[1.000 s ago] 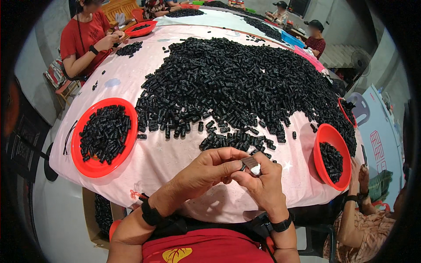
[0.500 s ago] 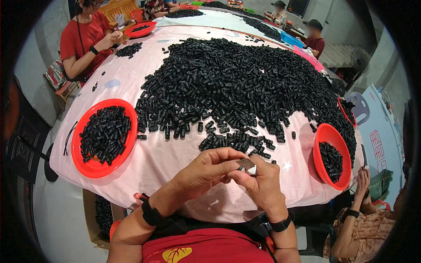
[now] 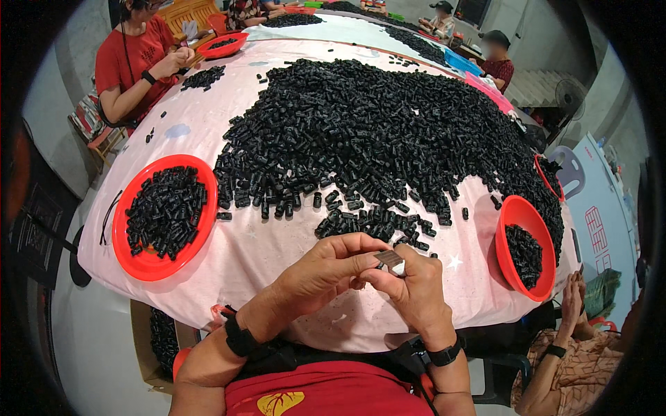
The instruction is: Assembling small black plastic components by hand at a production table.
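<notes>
My left hand and my right hand meet over the near edge of the table. Between the thumb and fingers of the right is a flat metal blade with a white wrapped end. The left fingers are pinched by the blade around a small black plastic part, mostly hidden by the fingertips. Just beyond my hands lies a small cluster of short black cylindrical parts, in front of a broad heap of the same parts.
On the pink tablecloth, a red basin of black parts stands left and a tilted red bowl right. A cardboard box sits below at left. Several people work around the table; one person's hands are close at right.
My hands and the blade stay almost in place, with only a slight shift of the blade. At right, the neighbouring person's hands have moved a little.
</notes>
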`<state>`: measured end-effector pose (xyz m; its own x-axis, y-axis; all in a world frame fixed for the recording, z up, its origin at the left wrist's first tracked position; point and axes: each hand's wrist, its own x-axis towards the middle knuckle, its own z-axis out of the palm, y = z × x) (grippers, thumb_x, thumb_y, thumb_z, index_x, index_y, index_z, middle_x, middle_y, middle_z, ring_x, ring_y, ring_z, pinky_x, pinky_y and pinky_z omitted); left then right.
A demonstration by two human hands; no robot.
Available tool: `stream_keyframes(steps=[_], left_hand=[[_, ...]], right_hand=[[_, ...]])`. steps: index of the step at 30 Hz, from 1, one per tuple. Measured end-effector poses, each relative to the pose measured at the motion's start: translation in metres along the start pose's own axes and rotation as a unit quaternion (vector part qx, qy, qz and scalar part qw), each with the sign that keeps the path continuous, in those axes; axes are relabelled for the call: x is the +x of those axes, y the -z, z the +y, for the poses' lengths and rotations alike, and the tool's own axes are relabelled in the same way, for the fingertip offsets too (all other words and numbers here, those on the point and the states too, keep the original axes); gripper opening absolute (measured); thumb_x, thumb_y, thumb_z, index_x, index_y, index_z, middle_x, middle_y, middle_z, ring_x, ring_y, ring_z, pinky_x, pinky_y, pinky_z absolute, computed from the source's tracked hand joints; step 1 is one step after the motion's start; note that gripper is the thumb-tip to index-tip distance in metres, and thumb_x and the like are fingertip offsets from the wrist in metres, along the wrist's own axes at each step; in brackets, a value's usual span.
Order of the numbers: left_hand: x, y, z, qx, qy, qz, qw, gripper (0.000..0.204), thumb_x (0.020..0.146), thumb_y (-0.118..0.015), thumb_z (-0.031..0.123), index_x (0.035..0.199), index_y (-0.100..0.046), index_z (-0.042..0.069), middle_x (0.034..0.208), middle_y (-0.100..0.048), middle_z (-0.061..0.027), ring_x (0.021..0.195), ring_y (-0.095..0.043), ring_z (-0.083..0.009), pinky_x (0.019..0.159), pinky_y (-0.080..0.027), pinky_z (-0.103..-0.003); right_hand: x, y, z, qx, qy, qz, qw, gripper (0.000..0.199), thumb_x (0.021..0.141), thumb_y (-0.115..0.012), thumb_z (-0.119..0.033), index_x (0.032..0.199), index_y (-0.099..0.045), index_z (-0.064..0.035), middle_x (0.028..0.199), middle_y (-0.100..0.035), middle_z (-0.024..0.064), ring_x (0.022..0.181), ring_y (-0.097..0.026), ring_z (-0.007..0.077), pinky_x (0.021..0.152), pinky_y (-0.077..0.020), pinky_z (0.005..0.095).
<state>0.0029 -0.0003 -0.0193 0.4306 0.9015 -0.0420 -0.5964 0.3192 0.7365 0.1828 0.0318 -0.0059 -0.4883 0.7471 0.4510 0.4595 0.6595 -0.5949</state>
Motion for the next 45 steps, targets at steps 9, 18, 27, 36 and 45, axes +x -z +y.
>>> stream_keyframes(steps=[9, 18, 27, 36, 45], left_hand=[[0.0007, 0.0012, -0.0033, -0.028, 0.004, 0.002, 1.000, 0.032, 0.089, -0.060, 0.014, 0.117, -0.053, 0.001, 0.106, -0.061, -0.0062, 0.092, -0.060, -0.0104, 0.082, -0.049, -0.025], [0.0008, 0.0009, -0.0018, -0.026, 0.009, 0.000, 1.000, 0.031, 0.089, -0.060, 0.013, 0.117, -0.053, 0.001, 0.106, -0.062, -0.0061, 0.092, -0.060, -0.0108, 0.081, -0.050, -0.025], [0.0011, 0.0021, -0.0038, -0.039, 0.005, -0.004, 0.999, 0.031, 0.088, -0.061, 0.013, 0.116, -0.054, 0.002, 0.105, -0.062, -0.0053, 0.091, -0.060, -0.0100, 0.082, -0.049, -0.024], [0.0013, 0.0006, -0.0019, -0.044, 0.013, 0.006, 0.999, 0.030, 0.088, -0.061, 0.013, 0.116, -0.055, 0.003, 0.106, -0.062, -0.0054, 0.093, -0.060, -0.0111, 0.083, -0.048, -0.026], [0.0010, 0.0040, -0.0042, -0.058, 0.014, 0.000, 0.998, 0.030, 0.089, -0.060, 0.011, 0.117, -0.054, 0.003, 0.108, -0.062, -0.0065, 0.095, -0.060, -0.0127, 0.084, -0.049, -0.027]], right_hand=[[0.0000, 0.0005, -0.0001, 0.031, -0.018, -0.015, 0.999, 0.042, 0.075, -0.072, -0.044, 0.080, -0.062, -0.0028, 0.057, -0.060, 0.0110, 0.050, -0.062, 0.0252, 0.043, -0.0458, 0.0325], [-0.0005, 0.0007, -0.0011, 0.063, -0.042, -0.024, 0.997, 0.043, 0.073, -0.073, -0.044, 0.076, -0.061, -0.0026, 0.057, -0.060, 0.0108, 0.051, -0.063, 0.0247, 0.044, -0.0467, 0.0322], [-0.0002, -0.0016, 0.0008, 0.043, -0.036, -0.026, 0.998, 0.042, 0.075, -0.072, -0.043, 0.076, -0.060, -0.0030, 0.057, -0.060, 0.0107, 0.050, -0.062, 0.0242, 0.044, -0.0467, 0.0312], [-0.0013, -0.0048, -0.0004, 0.045, -0.027, -0.019, 0.998, 0.038, 0.075, -0.073, -0.040, 0.081, -0.065, -0.0030, 0.058, -0.060, 0.0101, 0.050, -0.061, 0.0231, 0.046, -0.0465, 0.0303], [-0.0013, -0.0008, 0.0004, 0.073, -0.064, -0.038, 0.995, 0.042, 0.074, -0.073, -0.043, 0.081, -0.063, -0.0027, 0.059, -0.060, 0.0107, 0.051, -0.062, 0.0237, 0.046, -0.0470, 0.0317]])
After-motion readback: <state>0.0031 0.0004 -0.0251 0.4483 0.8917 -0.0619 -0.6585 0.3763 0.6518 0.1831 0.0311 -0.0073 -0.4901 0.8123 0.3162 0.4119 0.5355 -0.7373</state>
